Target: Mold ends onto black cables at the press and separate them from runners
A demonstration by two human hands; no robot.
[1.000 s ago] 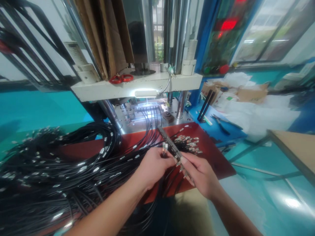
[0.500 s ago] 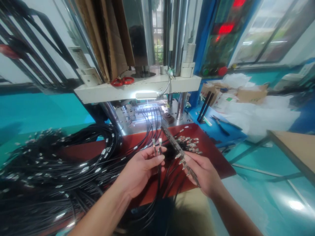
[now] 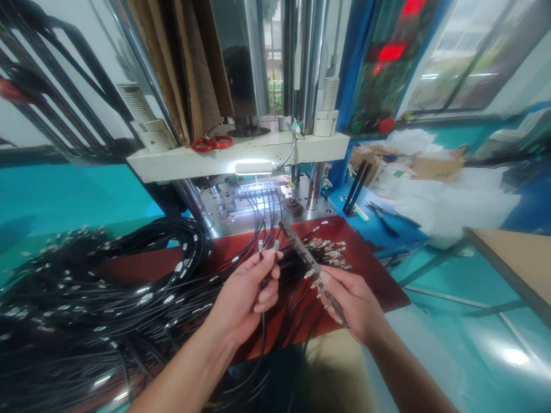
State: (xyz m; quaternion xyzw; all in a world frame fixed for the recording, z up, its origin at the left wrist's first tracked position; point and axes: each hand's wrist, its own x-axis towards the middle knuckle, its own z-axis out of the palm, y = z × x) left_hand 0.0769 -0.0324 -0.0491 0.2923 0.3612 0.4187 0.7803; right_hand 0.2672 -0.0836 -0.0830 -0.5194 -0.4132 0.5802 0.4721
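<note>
My left hand (image 3: pixel 247 289) is closed around black cables (image 3: pixel 263 330), with two small metal connector ends (image 3: pixel 260 245) sticking up above the fingers. My right hand (image 3: pixel 355 298) grips a long, dark metal bar (image 3: pixel 301 246) that slants up and to the left. Several small metal connectors line the bar's lower half, close to the fingers. Behind the bar, a bundle of cables with metal connector ends (image 3: pixel 338 252) lies on the reddish-brown board (image 3: pixel 370 281). The two hands are apart, and the bar's upper end is just right of the left hand's connectors.
A big heap of coiled black cables (image 3: pixel 107 287) fills the left side. Ahead stands a press with a white crossbeam (image 3: pixel 241 150), and a lit fixture (image 3: pixel 256 198) below it has cables running out. Red-handled scissors (image 3: pixel 212 143) lie on the beam. Pliers (image 3: pixel 383 219) rest on the blue surface (image 3: pixel 365 229).
My left hand's thumb and fingers have shifted up along the cables, and the connector ends have moved slightly left. My right hand still holds the bar in nearly the same spot.
</note>
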